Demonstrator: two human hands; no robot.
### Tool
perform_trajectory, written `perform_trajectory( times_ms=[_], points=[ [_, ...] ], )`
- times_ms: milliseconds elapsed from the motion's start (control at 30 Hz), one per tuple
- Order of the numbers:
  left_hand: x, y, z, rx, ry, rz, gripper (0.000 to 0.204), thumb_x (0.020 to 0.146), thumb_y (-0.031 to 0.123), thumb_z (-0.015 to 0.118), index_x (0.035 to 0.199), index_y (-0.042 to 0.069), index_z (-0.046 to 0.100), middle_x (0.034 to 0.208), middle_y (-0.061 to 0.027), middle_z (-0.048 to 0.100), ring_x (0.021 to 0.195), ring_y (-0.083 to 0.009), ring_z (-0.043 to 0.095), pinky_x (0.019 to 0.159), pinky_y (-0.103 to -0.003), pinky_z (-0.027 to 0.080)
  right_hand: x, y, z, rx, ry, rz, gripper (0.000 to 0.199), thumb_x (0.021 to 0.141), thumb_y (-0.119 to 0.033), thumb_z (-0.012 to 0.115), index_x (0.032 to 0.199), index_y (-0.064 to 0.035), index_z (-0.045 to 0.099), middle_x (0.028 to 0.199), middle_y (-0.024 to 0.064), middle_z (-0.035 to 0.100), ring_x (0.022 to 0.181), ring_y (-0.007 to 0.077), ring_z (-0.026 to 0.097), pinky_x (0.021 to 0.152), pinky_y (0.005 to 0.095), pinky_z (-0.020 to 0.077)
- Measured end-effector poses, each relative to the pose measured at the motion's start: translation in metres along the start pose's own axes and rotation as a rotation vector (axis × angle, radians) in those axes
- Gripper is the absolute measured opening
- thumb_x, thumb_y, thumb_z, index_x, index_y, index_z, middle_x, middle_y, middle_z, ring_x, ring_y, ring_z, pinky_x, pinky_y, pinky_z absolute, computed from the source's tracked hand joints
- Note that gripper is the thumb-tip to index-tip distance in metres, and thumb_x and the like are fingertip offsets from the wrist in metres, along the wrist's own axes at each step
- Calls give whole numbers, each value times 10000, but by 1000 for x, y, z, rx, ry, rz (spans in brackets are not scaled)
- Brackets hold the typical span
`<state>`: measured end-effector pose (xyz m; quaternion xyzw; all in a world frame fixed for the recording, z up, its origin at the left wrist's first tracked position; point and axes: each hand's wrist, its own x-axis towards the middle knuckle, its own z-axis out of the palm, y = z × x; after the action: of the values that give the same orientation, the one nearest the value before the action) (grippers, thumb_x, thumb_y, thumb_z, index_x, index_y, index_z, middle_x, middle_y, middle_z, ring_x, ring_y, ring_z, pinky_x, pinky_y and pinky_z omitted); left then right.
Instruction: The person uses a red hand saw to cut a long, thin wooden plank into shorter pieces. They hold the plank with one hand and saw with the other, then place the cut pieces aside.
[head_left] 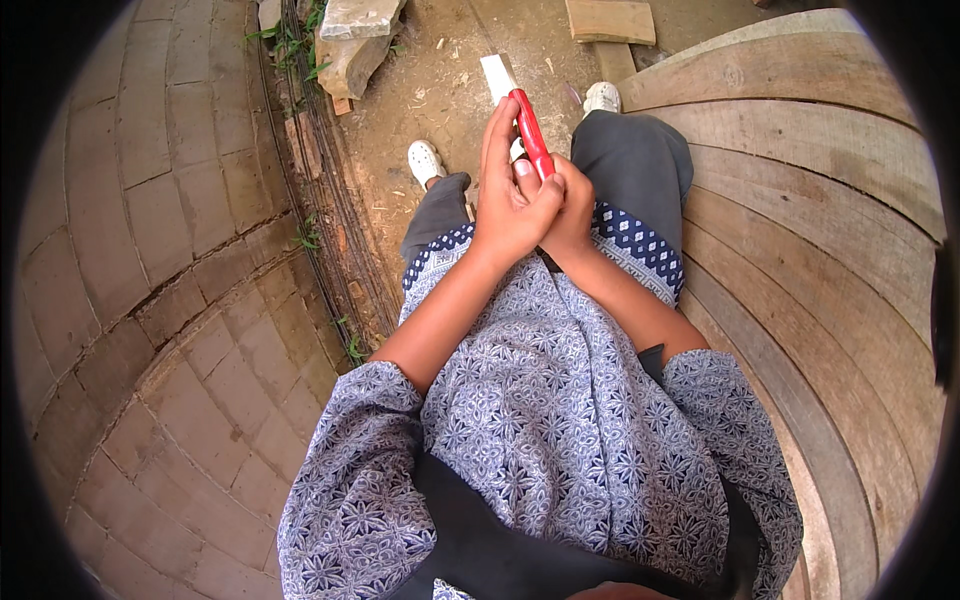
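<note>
A slim red-handled tool [531, 132] with a flat, pale blade is held in front of my body, its blade pointing away and slightly left. My left hand [510, 212] has its fingers extended along the handle, the tips by the blade end, and its thumb near the handle's rear. Against it, my right hand [572, 212] closes around the rear of the handle. Both hands overlap and touch. Part of the right fingers is hidden behind the left hand. Whether the blade is metal or another material is unclear.
On the left rises a wall of large blocks [190, 200], with thin rods [330, 200] along its foot. Wooden planks [800, 220] curve along the right. Stone blocks [358, 60] and a short wooden board [612, 22] lie ahead on dirt ground scattered with pale chips.
</note>
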<state>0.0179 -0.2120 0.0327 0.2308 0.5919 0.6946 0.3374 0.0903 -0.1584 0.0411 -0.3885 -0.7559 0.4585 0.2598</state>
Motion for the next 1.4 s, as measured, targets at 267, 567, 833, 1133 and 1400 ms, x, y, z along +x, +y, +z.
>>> perform_trajectory(
  times_ms=[267, 567, 833, 1133, 1400],
  points=[
    [0, 1, -1, -4, -14, -38, 836, 766, 42, 610, 1521, 28, 253, 1478, -230, 354, 1344, -318, 408, 1096, -405, 354, -1, -6, -2, -5, -24, 55, 386, 899, -271, 715, 683, -41, 492, 527, 70, 483, 493, 109, 456, 458, 323, 366],
    [-3, 12, 0, -128, -56, -204, 831, 806, -18, 577, 1540, 49, 194, 1453, -197, 387, 1137, -208, 525, 949, -322, 478, -3, -10, -10, 17, -115, 136, 292, 912, -280, 694, 815, -30, 578, 607, 121, 573, 532, 205, 563, 513, 366, 428],
    [11, 4, -7, -3, -110, -139, 845, 797, 18, 607, 1524, 19, 178, 1465, -229, 361, 1241, -260, 477, 927, -356, 500, -1, -9, -9, 54, -140, 159, 233, 890, -227, 691, 842, -23, 590, 640, 142, 612, 570, 233, 620, 538, 366, 453],
    [62, -28, -17, 37, -61, -377, 832, 857, 246, 682, 1522, -25, 264, 1333, -174, 434, 1098, -244, 512, 883, -353, 479, -4, -13, -3, 74, -55, 108, 235, 902, -174, 658, 765, -23, 541, 567, 91, 541, 500, 183, 532, 501, 343, 403],
    [59, -36, -7, 77, -10, -189, 813, 791, 191, 635, 1483, -91, 313, 1400, -197, 424, 1259, -283, 469, 1064, -324, 375, -12, 7, 0, 71, -29, 25, 279, 908, -176, 659, 722, -30, 512, 553, 73, 518, 490, 156, 495, 488, 335, 385]
  ],
)
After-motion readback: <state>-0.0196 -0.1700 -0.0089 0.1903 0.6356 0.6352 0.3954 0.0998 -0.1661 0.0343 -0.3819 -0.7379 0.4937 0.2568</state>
